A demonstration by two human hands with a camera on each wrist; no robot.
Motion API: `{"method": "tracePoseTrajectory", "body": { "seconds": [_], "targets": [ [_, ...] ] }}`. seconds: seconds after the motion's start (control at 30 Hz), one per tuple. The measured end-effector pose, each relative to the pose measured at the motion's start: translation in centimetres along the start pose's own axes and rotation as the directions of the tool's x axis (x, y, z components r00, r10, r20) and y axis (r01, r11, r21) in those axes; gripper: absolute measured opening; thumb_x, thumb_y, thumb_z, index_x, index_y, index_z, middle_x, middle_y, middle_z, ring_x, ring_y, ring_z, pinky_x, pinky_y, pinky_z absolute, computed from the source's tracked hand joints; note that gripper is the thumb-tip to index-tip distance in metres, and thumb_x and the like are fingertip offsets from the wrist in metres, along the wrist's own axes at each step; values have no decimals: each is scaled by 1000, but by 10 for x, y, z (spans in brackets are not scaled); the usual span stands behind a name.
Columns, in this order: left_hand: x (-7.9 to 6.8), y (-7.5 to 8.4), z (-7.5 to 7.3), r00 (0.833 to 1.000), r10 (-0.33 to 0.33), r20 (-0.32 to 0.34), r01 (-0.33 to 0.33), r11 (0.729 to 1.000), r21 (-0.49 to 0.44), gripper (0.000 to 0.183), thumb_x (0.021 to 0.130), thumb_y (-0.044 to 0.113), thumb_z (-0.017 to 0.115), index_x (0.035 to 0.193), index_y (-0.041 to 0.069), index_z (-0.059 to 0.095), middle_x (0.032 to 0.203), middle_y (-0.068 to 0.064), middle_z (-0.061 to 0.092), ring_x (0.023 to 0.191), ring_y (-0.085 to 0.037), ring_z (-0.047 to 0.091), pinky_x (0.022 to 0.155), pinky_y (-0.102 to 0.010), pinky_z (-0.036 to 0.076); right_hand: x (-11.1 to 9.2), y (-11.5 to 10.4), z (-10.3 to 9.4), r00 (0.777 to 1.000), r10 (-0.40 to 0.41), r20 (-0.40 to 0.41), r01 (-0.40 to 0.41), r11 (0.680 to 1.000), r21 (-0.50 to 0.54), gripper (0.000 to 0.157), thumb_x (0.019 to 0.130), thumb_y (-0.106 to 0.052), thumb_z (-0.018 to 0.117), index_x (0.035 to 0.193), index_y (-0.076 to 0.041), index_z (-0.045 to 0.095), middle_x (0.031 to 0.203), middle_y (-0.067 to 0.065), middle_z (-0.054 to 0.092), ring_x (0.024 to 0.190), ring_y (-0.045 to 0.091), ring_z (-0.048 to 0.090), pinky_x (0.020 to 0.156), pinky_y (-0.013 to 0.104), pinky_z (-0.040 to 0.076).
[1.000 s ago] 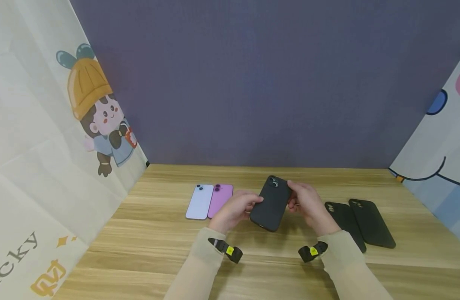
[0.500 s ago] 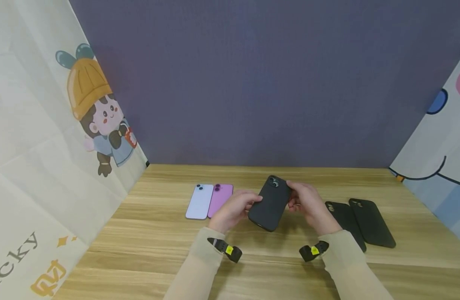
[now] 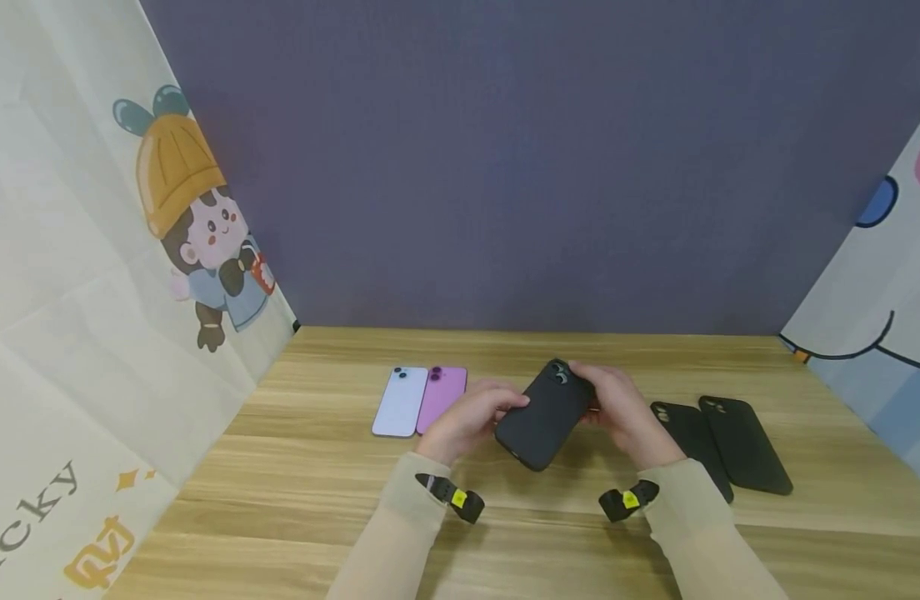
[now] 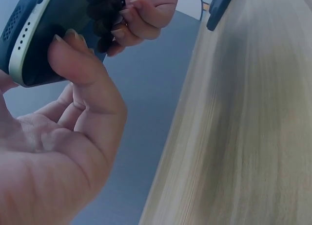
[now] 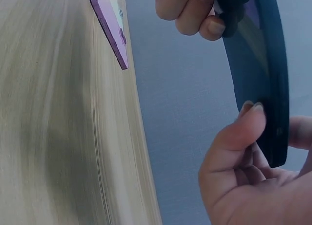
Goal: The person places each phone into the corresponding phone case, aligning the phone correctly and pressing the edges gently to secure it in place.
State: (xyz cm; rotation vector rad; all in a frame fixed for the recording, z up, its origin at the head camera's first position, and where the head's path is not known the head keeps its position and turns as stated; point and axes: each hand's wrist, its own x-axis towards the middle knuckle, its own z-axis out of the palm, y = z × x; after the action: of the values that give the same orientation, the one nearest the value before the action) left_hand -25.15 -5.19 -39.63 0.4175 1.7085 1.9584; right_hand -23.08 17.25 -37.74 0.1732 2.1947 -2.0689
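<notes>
A phone in a black case (image 3: 542, 418) is held above the table between both hands, its back and camera opening facing up in the head view. My left hand (image 3: 471, 418) grips its left edge, thumb on the back. My right hand (image 3: 621, 412) pinches the upper right corner beside the cameras. In the left wrist view, the phone's light metal bottom edge (image 4: 24, 45) shows speaker holes inside the case. The dark glossy screen side (image 5: 246, 64) appears in the right wrist view, with the right fingers (image 5: 239, 130) bent at the corner. Whether every corner is seated is hidden.
On the wooden table (image 3: 280, 500), a pale blue phone (image 3: 400, 404) and a pink phone (image 3: 442, 396) lie side by side at left. Two black phone cases (image 3: 692, 437) (image 3: 747, 446) lie right, partly behind the right arm. A dark panel (image 3: 505, 167) stands behind.
The cased phone has turned clockwise, its top end shifting right and slightly nearer. My right hand has moved round its upper corner; the left hand has barely moved.
</notes>
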Motion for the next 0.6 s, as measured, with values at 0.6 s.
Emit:
{"method": "tracePoseTrajectory", "body": {
  "seconds": [0.6],
  "targets": [
    [-2,1,0,993,-38,114,28,996,82,13,92,14,63,93,2,69,81,-1,67,67,-9,64,66,-25,54,1,1,0,998,-19,60,17,999,35,42,103,-40,59,111,0,68,97,3,65,79,14,65,76,31,56]
  ]
}}
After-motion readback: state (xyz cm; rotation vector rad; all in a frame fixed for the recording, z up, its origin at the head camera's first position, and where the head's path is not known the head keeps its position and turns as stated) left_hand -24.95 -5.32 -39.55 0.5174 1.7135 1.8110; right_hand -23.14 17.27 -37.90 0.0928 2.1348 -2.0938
